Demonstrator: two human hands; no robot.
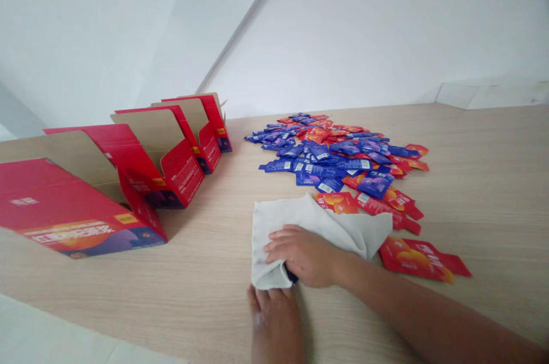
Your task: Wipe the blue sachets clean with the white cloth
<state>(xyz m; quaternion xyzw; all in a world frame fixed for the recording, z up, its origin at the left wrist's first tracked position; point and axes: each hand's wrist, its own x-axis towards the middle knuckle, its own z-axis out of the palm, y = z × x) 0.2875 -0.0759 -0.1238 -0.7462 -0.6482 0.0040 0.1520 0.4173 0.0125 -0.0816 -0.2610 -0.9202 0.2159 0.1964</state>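
Note:
A white cloth (317,215) lies crumpled at the front of the pouch pile. My right hand (306,255) presses on it with bent fingers, gripping the fabric. A small dark blue corner (291,273) peeks out beneath the cloth, between my hands; most of that item is covered. At the cloth's near edge is my left hand (275,312), its fingers close together and their tips hidden. What they hold cannot be made out. Red pouches (337,202) touch the cloth's far side, and another red pouch (422,260) lies to its right.
Behind the cloth spreads a pile of blue pouches (317,170) and red-orange pouches (315,134) on the wooden table (206,272). Several open red cartons (180,178) stand in a row at left, flaps raised. A white wall (364,26) rises behind the table.

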